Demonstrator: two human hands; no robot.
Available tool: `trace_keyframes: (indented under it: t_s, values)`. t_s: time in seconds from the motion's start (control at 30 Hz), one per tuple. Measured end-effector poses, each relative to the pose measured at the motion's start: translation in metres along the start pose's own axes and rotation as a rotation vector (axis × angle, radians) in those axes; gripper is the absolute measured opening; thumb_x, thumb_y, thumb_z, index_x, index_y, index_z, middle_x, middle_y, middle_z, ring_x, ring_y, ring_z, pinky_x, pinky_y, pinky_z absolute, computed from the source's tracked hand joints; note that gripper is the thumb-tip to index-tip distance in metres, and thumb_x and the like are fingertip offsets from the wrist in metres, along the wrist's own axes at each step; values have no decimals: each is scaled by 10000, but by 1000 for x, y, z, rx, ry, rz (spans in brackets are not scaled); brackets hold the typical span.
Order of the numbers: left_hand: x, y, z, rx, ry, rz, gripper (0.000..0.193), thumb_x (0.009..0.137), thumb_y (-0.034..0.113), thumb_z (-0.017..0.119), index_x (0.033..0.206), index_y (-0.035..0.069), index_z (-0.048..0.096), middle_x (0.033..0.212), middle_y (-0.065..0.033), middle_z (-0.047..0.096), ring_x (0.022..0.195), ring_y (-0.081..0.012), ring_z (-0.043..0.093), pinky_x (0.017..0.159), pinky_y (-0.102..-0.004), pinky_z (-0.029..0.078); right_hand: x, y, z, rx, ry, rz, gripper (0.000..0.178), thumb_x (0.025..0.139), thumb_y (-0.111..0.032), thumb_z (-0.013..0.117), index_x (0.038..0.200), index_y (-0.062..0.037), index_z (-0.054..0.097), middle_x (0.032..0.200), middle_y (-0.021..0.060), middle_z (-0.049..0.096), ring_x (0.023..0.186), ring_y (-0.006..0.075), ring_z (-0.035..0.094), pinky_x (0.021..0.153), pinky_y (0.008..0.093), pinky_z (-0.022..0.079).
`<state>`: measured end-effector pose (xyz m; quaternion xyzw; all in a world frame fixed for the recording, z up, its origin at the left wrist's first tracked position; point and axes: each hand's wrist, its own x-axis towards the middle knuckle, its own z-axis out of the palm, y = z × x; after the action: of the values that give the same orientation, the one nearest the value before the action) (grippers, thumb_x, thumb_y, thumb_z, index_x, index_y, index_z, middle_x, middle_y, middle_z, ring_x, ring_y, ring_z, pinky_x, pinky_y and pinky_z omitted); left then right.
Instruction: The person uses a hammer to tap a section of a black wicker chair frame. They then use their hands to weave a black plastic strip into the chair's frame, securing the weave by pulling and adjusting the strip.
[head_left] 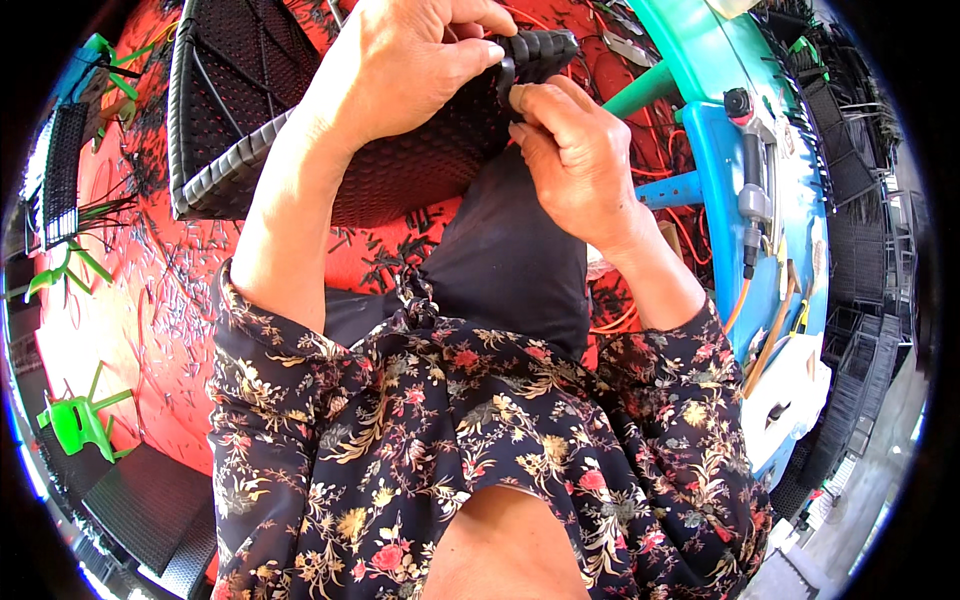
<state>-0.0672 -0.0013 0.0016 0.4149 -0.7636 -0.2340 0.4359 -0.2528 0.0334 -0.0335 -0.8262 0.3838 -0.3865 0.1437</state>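
A black woven rattan furniture piece (400,185) rests tilted in front of my lap, its edges wrapped in flat strip. At the upper middle, my left hand (405,65) is closed at the wrapped edge, thumb and forefinger bent toward each other. A short black rattan strip (507,76) curves down from that edge, beside the left thumb. My right hand (575,150) pinches the strip's lower end between thumb and forefinger. The left hand's other fingertips are partly hidden behind the edge.
Black offcuts litter the red floor (165,290). On the right, a blue stool (715,165) holds a pneumatic tool (752,170), close to a green stool (690,40). Orange hoses run nearby. Small green plastic stools (80,425) stand left; dark woven panels (150,505) lie lower left.
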Motion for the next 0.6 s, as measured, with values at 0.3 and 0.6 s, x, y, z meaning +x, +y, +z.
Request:
trace_keyframes:
  t_s: [0.3, 0.6]
  values:
    - [-5, 1, -7, 116, -2, 71, 123, 733, 32, 656, 847, -7, 631, 765, -110, 629, 695, -232, 629, 619, -319, 490, 8, 6, -3, 6, -22, 14, 228, 733, 33, 606, 952, -28, 580, 844, 166, 592, 742, 382, 595, 629, 402, 485]
    - [-12, -2, -8, 105, 0, 115, 121, 712, 14, 666, 826, -4, 627, 754, -124, 616, 690, -271, 626, 608, -324, 484, 36, 10, -32, 1239, -338, 591, 187, 903, -149, 612, 1007, 5, 633, 697, 40, 549, 539, 103, 473, 477, 212, 364]
